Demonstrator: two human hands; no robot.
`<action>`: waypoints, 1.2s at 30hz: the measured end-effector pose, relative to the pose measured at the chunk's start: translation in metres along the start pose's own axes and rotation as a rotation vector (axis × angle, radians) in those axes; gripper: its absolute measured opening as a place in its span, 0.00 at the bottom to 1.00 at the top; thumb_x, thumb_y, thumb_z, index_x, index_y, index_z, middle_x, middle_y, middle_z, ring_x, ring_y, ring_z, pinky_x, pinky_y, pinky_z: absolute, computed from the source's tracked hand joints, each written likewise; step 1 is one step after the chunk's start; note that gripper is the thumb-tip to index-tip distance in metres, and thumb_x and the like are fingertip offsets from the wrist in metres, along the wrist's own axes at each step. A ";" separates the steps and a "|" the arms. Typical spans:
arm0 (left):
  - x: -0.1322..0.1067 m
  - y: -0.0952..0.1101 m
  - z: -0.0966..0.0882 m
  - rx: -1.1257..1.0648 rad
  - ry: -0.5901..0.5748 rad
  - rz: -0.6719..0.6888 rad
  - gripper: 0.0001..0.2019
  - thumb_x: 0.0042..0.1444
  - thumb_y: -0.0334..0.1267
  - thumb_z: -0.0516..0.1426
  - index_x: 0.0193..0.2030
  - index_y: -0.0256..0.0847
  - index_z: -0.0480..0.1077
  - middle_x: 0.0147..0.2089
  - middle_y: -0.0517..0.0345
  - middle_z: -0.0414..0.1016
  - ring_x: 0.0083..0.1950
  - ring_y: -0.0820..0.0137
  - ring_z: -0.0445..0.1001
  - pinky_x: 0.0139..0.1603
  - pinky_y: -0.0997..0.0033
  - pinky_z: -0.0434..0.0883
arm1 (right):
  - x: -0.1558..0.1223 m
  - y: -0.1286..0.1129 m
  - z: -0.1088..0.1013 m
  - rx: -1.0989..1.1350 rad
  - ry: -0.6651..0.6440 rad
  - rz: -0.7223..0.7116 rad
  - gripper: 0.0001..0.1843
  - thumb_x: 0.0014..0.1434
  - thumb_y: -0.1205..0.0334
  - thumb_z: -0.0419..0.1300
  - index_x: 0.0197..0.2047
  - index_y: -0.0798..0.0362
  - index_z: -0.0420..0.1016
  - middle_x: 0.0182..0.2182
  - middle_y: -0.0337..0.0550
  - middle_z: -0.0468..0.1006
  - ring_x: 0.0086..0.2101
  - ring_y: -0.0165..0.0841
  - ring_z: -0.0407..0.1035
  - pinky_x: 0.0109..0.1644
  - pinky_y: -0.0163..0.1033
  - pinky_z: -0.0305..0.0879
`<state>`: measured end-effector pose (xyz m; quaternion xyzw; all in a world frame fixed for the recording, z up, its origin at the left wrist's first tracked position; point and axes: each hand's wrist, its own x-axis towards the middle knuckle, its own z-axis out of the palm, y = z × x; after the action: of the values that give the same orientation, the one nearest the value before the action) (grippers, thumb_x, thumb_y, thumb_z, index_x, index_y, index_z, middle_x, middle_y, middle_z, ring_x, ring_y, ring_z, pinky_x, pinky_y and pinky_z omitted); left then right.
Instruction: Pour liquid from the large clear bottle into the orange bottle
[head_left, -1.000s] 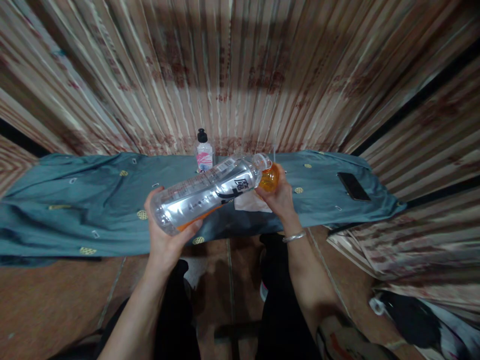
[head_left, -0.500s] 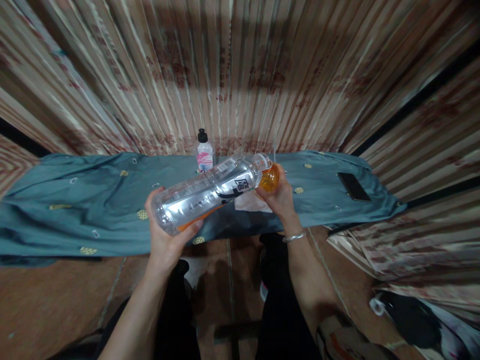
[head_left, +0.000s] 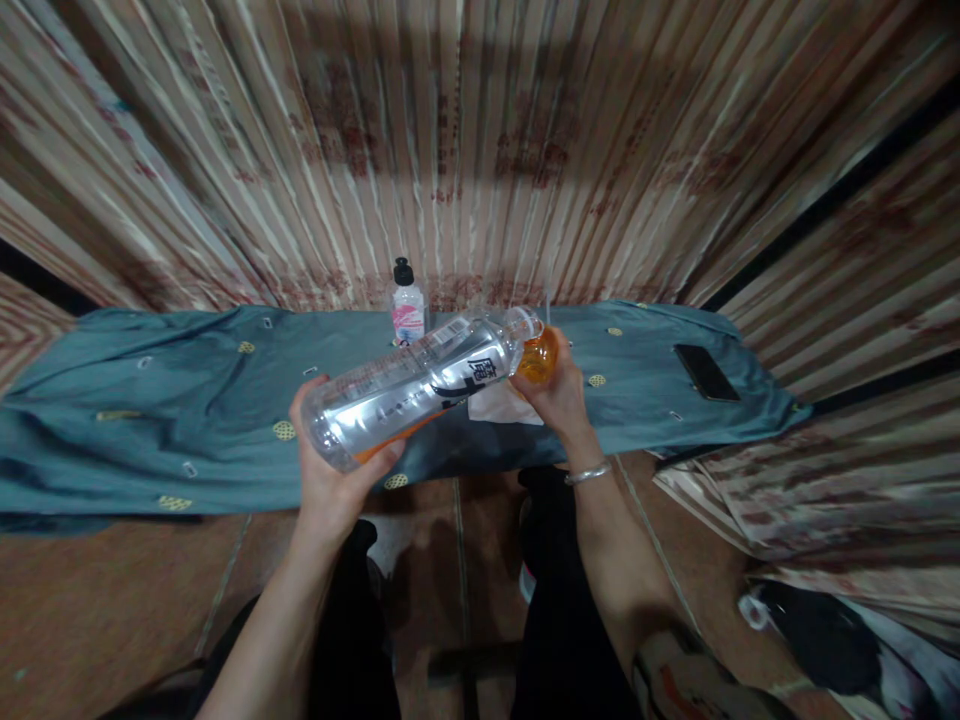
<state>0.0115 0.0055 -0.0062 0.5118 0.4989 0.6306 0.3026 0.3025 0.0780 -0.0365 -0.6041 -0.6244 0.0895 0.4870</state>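
Cradling the clear bottle (head_left: 416, 388) by its base, the left hand (head_left: 334, 485), fingers spread wide, tips partly hidden! Its neck points to two o'clock, right by the amber vessel (head_left: 538, 358) half masked in the right hand's (head_left: 562, 392) curled fingers. Its black characters blur; beyond, near twelve, a black-capped bottle (head_left: 408, 312), pink print illegible.

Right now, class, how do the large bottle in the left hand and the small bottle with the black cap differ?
Pose: the large bottle is tilted in the left hand, while the small bottle stands upright on the teal cloth.
Size: the large bottle looks much longer than the small bottle.
Look: the large bottle shows silver with black characters; the small bottle, pink printing.
Shared: both look partly see-through.
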 end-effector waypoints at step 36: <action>-0.001 -0.006 -0.001 -0.043 -0.006 -0.047 0.52 0.30 0.43 0.77 0.64 0.45 0.60 0.58 0.50 0.72 0.59 0.54 0.75 0.65 0.50 0.72 | 0.001 0.000 0.001 0.003 0.008 -0.004 0.47 0.51 0.50 0.75 0.69 0.50 0.62 0.60 0.56 0.80 0.56 0.53 0.78 0.60 0.58 0.76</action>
<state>0.0098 0.0060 -0.0117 0.4951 0.4963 0.6323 0.3299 0.3019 0.0792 -0.0367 -0.6026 -0.6235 0.0871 0.4904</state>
